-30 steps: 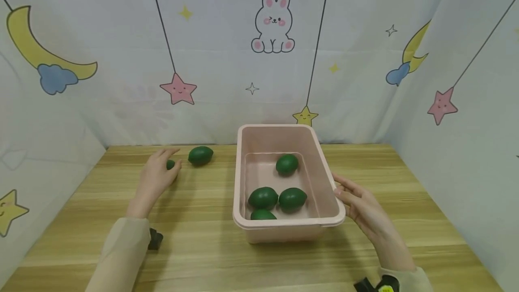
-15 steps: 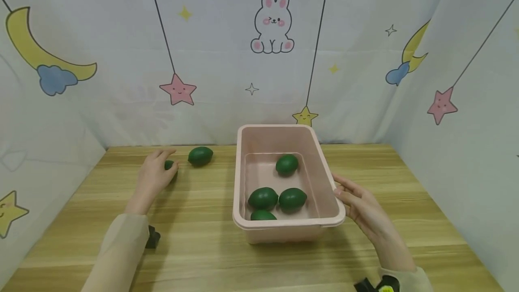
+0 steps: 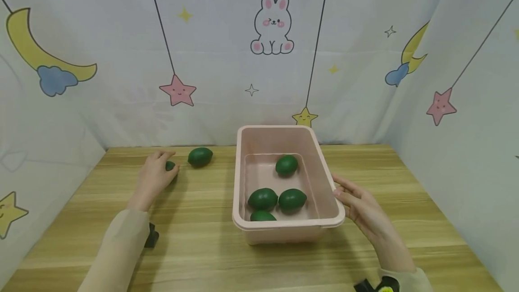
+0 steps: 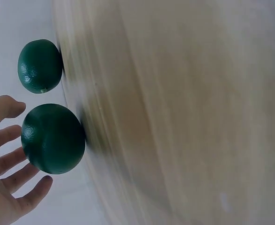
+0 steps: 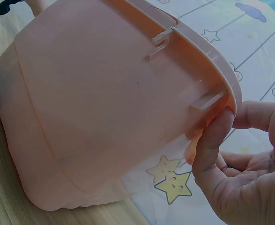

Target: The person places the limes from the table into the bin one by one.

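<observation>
My left hand is at a green lime on the left part of the table, and partly covers it. In the left wrist view, spread fingers lie behind that lime, and the thumb stands apart from it. A second lime rests just to the right, near the table's back edge. On the other side, my right hand pinches the right rim of a pink plastic bin between thumb and fingers. Inside the bin lie several limes, one partly hidden by the front wall.
The wooden table meets a printed cloth backdrop at the back, and cloth also hangs along both sides. Each wrist carries a black camera mount. The bin stands right of the table's middle.
My left hand has shifted very slightly toward the left and nearer, staying around the same lime. The right hand and the bin keep their places.
</observation>
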A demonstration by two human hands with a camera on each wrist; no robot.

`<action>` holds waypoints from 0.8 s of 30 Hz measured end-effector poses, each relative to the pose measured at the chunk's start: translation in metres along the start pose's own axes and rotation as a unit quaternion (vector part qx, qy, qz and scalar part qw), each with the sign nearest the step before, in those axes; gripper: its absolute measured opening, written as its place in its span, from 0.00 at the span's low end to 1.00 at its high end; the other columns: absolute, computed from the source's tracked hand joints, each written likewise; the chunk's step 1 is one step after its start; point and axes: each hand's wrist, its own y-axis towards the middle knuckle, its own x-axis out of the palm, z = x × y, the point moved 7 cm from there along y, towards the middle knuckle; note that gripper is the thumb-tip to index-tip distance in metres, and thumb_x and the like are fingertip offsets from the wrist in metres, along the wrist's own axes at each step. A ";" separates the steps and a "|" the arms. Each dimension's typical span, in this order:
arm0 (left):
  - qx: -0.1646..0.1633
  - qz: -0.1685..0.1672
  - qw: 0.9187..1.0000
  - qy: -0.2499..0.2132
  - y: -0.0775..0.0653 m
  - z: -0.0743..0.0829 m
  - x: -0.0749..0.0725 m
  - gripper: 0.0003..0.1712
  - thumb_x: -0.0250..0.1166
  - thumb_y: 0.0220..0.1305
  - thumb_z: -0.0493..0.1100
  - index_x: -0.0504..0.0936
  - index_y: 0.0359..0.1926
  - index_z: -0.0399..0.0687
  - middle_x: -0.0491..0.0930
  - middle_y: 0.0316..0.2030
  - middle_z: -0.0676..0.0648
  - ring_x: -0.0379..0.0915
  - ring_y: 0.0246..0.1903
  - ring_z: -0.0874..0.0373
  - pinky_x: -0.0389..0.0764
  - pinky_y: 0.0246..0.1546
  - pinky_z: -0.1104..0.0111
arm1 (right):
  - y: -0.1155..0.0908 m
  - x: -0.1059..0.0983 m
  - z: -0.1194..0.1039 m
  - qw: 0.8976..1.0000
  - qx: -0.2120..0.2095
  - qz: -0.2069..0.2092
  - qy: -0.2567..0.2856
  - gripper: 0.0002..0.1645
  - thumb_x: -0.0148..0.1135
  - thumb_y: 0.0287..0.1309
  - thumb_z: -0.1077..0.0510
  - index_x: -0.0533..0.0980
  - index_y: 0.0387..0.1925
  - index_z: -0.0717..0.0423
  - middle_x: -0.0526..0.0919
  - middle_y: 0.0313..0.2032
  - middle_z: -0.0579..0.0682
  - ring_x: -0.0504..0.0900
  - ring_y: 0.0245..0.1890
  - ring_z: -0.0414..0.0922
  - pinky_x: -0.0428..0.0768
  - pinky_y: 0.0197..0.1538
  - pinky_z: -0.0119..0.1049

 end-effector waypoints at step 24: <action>-0.022 -0.066 0.997 0.017 0.000 -0.008 0.012 0.32 0.60 0.63 0.47 0.68 0.65 0.37 0.65 0.60 0.28 0.64 0.56 0.28 0.73 0.48 0.39 | 0.000 -0.001 0.001 1.000 0.003 0.003 -0.003 0.37 0.48 0.69 0.62 0.45 0.71 0.72 0.76 0.39 0.42 0.80 0.38 0.34 0.82 0.46 0.27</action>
